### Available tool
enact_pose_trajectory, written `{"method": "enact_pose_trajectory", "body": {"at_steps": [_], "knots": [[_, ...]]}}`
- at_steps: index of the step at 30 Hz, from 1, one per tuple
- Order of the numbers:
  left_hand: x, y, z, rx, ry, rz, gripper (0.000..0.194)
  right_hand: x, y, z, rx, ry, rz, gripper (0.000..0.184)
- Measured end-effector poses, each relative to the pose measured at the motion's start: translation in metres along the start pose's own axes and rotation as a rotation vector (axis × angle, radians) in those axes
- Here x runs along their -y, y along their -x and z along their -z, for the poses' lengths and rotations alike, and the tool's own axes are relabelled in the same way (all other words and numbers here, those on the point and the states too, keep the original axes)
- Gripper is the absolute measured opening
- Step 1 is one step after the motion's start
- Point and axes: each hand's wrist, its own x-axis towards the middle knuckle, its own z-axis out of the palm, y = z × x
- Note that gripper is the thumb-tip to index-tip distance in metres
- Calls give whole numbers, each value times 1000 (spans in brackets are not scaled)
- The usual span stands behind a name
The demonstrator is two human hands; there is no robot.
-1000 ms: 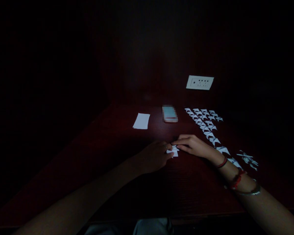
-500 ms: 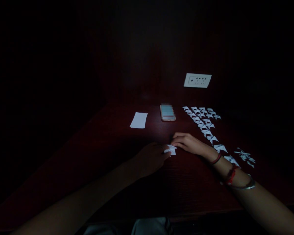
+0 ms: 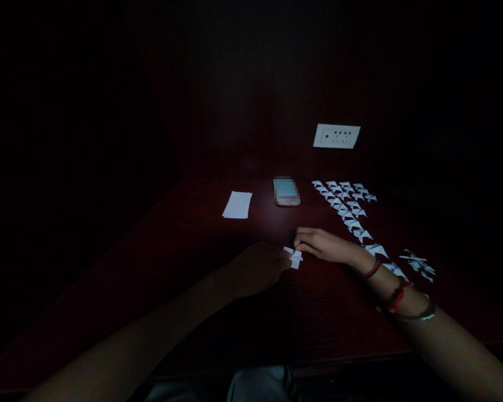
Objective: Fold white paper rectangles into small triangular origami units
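Head view: folded white paper (image 3: 295,259) lies on the dark red table (image 3: 318,318), at the fingertips of both hands. Left hand (image 3: 262,269): thumb and fingers closed on its left side. Right hand (image 3: 321,244): fingertips together at its upper edge; cannot tell whether pinching. Beyond: white sheets (image 3: 237,205), pixelated phone-like object (image 3: 286,191), wall socket (image 3: 336,136). Right: rows of folded pieces (image 3: 354,223), nearest partly hidden by right forearm; paper scraps (image 3: 420,265) beside.
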Motion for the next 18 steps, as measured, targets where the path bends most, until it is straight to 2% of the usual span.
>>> {"method": "enact_pose_trajectory", "body": {"at_steps": [10,18], "knots": [[-2,-1,-2,-5,-19,9,23,1,-3,-4,-15,53,-32,20],[-2,-1,-1,6,-12,10,27,-1,-6,-6,10,4,-113,17]]}}
